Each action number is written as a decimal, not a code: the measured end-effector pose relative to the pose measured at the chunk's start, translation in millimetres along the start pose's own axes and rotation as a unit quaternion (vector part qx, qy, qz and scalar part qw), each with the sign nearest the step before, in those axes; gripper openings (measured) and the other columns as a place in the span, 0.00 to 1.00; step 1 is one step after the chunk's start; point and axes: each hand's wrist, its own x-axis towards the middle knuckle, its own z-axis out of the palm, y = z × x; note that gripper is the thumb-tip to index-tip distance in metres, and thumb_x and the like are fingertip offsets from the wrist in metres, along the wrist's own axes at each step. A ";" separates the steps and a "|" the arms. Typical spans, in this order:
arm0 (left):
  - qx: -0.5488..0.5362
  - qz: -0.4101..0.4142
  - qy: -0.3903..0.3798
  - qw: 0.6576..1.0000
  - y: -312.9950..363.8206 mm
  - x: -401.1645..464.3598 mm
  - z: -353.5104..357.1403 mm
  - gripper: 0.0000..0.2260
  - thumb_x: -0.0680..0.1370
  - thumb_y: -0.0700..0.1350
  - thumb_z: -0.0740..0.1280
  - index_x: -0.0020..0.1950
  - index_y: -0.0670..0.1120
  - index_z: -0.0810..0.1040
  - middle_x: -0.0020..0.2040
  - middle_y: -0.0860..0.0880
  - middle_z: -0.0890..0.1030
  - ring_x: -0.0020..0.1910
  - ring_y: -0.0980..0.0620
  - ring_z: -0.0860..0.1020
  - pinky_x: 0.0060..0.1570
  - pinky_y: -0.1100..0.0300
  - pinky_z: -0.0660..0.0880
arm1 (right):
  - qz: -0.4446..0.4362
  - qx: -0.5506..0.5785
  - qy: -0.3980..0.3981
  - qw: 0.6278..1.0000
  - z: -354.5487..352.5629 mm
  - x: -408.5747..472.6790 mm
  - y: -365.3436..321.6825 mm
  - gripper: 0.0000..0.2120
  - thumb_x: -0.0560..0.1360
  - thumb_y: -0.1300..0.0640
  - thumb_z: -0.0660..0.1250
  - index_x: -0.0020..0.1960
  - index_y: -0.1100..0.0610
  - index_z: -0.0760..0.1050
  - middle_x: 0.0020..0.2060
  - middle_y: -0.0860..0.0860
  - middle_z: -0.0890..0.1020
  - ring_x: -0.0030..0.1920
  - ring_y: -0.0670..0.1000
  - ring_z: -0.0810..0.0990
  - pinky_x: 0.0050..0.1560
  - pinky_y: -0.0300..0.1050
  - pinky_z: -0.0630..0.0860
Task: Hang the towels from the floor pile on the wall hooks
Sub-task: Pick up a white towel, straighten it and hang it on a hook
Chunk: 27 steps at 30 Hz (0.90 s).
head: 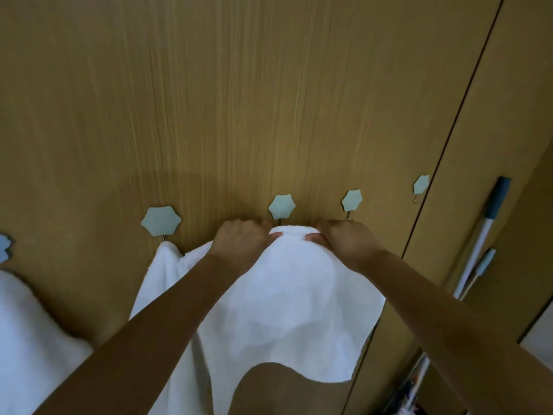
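Left hand: the left hand [239,239] had its fingers curled over the top edge of the white terry towel [287,295], thumb pinching the front, so the cloth stayed taut.
Right hand: the right hand [344,242] gripped the same edge, thumb in front, mirroring the other.
Towel: it hung down from between both hands, its bunched top edge just under the middle pale-blue flower-shaped hook [281,206], apparently held there so the edge could catch the prong.
Hung towel: a second white towel [167,265] draped from the blue hook [161,220] beyond the left hand.
Free hooks: two blue hooks [352,200] [421,184] beyond the right hand held nothing.
Aside: a white-and-blue mop handle [490,223] leaned far right.
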 end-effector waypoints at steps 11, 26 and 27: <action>0.004 -0.083 0.142 0.986 6.9 7.9 6.1 0.09 0.68 0.46 0.76 0.36 0.43 0.80 0.21 0.49 0.74 0.16 0.50 0.71 0.18 0.66 0.66 | 0.024 0.023 0.061 0.998 13.5 34.6 16.0 0.24 0.80 0.40 0.48 0.51 0.55 0.75 0.43 0.52 0.81 0.43 0.54 0.78 0.36 0.44 0.62; -0.027 -0.223 0.026 0.974 35.9 11.5 -8.3 0.12 0.80 0.52 0.61 0.57 0.46 0.75 0.49 0.49 0.78 0.43 0.48 0.78 0.33 0.60 0.63 | 0.025 0.091 0.078 0.992 25.3 34.6 -0.9 0.23 0.75 0.40 0.60 0.31 0.56 0.64 0.28 0.48 0.72 0.33 0.51 0.73 0.29 0.43 0.62; -0.029 -0.205 0.044 0.977 38.8 10.3 -9.7 0.11 0.76 0.49 0.67 0.55 0.44 0.76 0.49 0.47 0.78 0.41 0.47 0.78 0.31 0.60 0.63 | 0.012 0.108 0.098 0.989 26.3 32.5 -6.0 0.19 0.76 0.43 0.60 0.34 0.55 0.63 0.31 0.50 0.74 0.34 0.52 0.75 0.30 0.43 0.64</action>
